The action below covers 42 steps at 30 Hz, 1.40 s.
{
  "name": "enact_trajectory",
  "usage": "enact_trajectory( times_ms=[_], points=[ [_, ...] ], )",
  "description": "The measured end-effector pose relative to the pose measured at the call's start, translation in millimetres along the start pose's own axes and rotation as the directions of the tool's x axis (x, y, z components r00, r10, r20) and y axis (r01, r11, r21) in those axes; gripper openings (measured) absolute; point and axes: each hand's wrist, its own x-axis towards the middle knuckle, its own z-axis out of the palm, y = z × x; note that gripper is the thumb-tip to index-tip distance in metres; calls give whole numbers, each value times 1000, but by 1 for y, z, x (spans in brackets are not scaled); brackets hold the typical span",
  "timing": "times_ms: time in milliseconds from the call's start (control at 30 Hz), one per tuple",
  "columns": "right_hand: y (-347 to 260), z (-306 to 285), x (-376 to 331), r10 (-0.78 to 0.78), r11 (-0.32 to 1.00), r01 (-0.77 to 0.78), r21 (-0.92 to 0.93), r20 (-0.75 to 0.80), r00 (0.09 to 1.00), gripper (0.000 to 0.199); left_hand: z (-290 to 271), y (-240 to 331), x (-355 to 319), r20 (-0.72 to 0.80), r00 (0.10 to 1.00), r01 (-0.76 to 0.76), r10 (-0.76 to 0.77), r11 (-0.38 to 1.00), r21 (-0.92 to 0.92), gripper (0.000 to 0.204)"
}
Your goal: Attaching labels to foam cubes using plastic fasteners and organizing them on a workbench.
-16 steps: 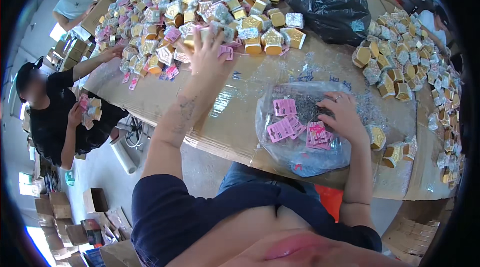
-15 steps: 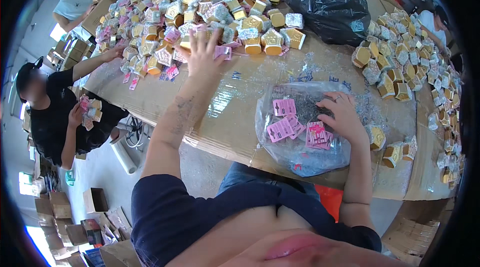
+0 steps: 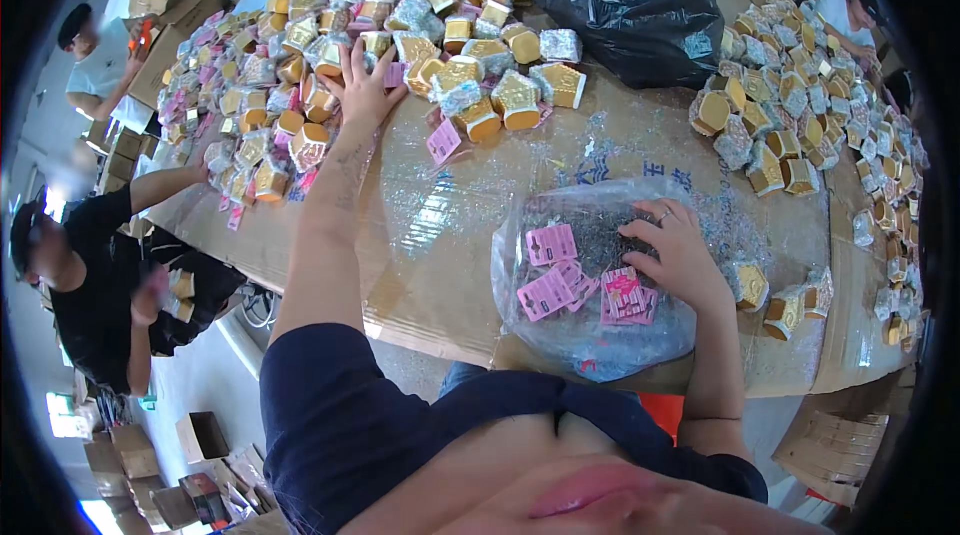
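Observation:
My left hand [image 3: 362,95] reaches to the near edge of a big pile of small gold, house-shaped items [image 3: 520,100], many in glittery clear wrap. Its fingers are spread over the pile, touching the items, and nothing shows gripped in them. A loose pink card [image 3: 443,142] lies on the cardboard just right of this hand. My right hand [image 3: 678,253] rests on a clear plastic bag [image 3: 510,265], fingers apart and slightly bent. Several pink cards [image 3: 550,245] lie on or in the bag, left of my right fingers; which, I cannot tell.
A black plastic bag [image 3: 625,15] stands at the back beside the pile. Another heap of gold items [image 3: 790,105] covers the right side, with a few single ones [image 3: 750,285] near my right forearm. Co-workers stand at left [image 3: 85,285], far left [image 3: 105,75] and far right [image 3: 850,20].
My left hand has pushed into the pile, shifting left. A pink card beside it now lies nearer on the cardboard. My right hand keeps its place on the bag; the view has turned slightly.

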Motion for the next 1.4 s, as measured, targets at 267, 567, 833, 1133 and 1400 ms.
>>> enact_trajectory(
  times_ms=[267,567,833,1133,1400],
  points=[
    [0,-1,7,15,1000,-15,-8,21,1000,33,68,-29,61,45,997,62,-63,998,18,55],
    [3,-3,6,20,1000,-20,-4,10,1000,31,101,-87,106,183,977,4,-108,872,490,54],
    [4,2,0,-17,999,16,-33,-40,999,29,-74,19,128,312,949,-21,41,998,-66,45],
    [6,4,-3,-16,999,16,35,-9,1000,33,-66,257,34,19,788,-607,616,781,-149,42],
    [4,4,-3,-10,999,10,35,-8,1000,31,-25,121,26,5,862,-504,508,854,130,36]
  ],
)
